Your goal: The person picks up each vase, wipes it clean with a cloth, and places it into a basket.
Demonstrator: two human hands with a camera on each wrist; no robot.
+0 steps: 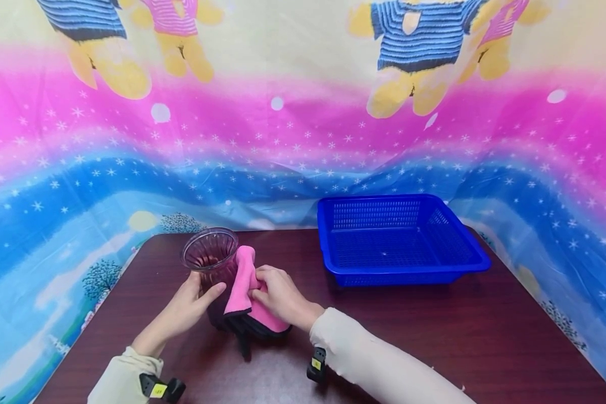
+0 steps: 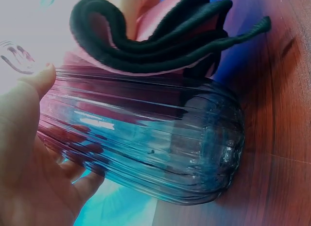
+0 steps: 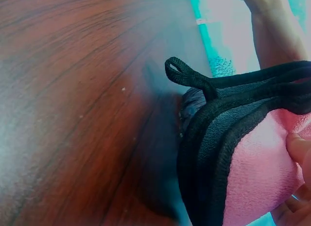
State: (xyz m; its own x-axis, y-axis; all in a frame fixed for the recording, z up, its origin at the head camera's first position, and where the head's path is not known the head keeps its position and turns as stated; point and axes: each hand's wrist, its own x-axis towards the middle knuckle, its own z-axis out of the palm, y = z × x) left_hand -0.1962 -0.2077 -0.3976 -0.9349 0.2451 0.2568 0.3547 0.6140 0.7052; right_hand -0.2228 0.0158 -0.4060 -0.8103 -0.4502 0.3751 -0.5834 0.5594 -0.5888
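Observation:
A ribbed, see-through glass vase [image 1: 209, 252] with a flared rim stands on the table, slightly tilted. My left hand [image 1: 187, 303] holds its side, thumb on the near face and fingers round the back, as the left wrist view shows on the vase [image 2: 160, 138]. In my right hand [image 1: 283, 294] is a folded pink cloth [image 1: 242, 280] with black edging, pinched between thumb and fingers. The cloth lies against the right side of the vase. A black hanging loop [image 3: 187, 75] sticks out from the cloth's edge, and the vase is mostly hidden behind the cloth in the right wrist view.
A blue plastic basket [image 1: 404, 275] with perforated walls stands at the back right of the dark wooden table [image 1: 409, 336]. Behind the table hangs a patterned cloth backdrop [image 1: 283, 129]. Black wrist cameras sit on both sleeves.

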